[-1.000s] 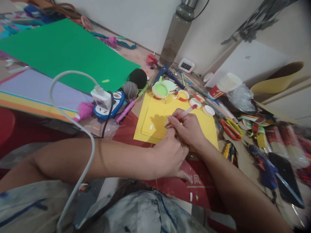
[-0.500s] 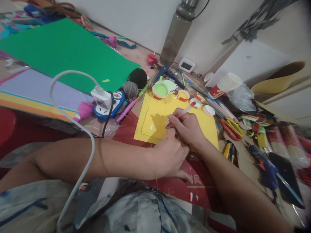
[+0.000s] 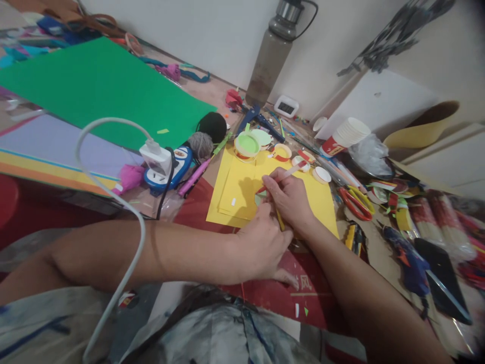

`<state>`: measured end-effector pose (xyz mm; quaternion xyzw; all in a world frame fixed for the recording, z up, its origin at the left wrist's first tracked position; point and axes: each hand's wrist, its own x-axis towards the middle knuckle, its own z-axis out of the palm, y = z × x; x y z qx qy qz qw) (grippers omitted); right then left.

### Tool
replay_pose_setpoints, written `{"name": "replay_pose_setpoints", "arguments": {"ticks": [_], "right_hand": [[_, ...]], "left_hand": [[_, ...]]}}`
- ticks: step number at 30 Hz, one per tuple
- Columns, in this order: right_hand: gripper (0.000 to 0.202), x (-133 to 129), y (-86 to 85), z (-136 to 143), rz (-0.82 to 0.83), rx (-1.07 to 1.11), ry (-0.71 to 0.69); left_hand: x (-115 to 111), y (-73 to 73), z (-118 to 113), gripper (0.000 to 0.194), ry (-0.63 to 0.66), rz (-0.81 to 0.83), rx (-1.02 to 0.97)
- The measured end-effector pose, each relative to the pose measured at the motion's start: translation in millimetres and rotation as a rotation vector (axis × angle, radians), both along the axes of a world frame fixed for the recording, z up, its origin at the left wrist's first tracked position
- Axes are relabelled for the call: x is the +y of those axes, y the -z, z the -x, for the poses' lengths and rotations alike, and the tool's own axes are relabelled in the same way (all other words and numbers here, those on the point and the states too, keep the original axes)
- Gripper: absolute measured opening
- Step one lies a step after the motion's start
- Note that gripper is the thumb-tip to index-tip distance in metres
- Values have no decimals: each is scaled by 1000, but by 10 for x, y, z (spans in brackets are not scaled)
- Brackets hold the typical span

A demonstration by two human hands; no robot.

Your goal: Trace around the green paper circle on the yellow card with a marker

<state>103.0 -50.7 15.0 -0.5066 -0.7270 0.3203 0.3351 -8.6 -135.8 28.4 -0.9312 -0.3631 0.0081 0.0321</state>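
Pinching a pencil (image 3: 288, 173) in your right hand (image 3: 290, 199), tip on the yellow card (image 3: 242, 194); left hand (image 3: 261, 247), fingers curled, pins the small piece for marking.

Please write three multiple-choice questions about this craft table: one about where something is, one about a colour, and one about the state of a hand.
1. Where is the stack of paper cups?
A. On the big green sheet
B. To the right of the yellow paper, near the wall
C. In the left hand

2. What colour are the handles of the scissors lying right of the yellow paper?
A. Blue
B. Black
C. Red and yellow

3. What is the right hand doing?
A. It grips a pen and its tip meets the yellow paper
B. It lies open and flat
C. It lifts the bottle

Answers:
1. B: the cups lie on their side beyond the paper's right edge.
2. C: one red loop and one yellow loop show.
3. A: the fingers close round the pen while the left hand rests beside it.
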Motion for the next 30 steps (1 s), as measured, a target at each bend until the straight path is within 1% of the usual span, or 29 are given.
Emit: {"name": "replay_pose_setpoints", "arguments": {"ticks": [4, 6, 9, 12, 13, 14, 16, 17, 19, 20, 23, 25, 26, 30], "right_hand": [[31, 8, 18, 14, -9, 14, 31], [33, 15, 5, 15, -16, 55, 51], [38, 45, -63, -29, -82, 240, 114], [41, 91, -165, -154, -216, 464, 170], [40, 104, -197, -210, -253, 509, 180], [39, 111, -225, -269, -282, 537, 188], [38, 106, -266, -386, -318, 553, 201], [37, 93, -279, -440, -325, 546, 207], [37, 46, -291, -539, -323, 516, 217], [37, 14, -289, -584, -318, 498, 219], [36, -86, -250, -709, -296, 453, 217], [35, -134, -192, -782, -285, 438, 225], [34, -148, -155, -813, -279, 438, 233], [32, -153, -4, -870, -234, 453, 264]], "left_hand": [[3, -8, 1, 99, -3, 27, -2], [-3, -13, 3, 101, 3, 41, 20], [0, -54, 17, 105, 7, 22, 47], [82, -174, 54, 104, -15, 19, 25], [137, -224, 69, 97, -53, 38, 10], [205, -271, 86, 86, -84, 78, -7], [366, -326, 122, 53, -117, 146, -3], [450, -325, 142, 40, -145, 164, -4], [603, -265, 188, 23, -199, 165, -66], [664, -215, 214, 22, -207, 154, -118], [766, -62, 290, 24, -106, 166, -211], [765, -9, 330, 27, -86, 165, -222], [745, -2, 347, 28, -100, 151, -228], [586, -47, 391, 30, -128, 95, -186]]}}
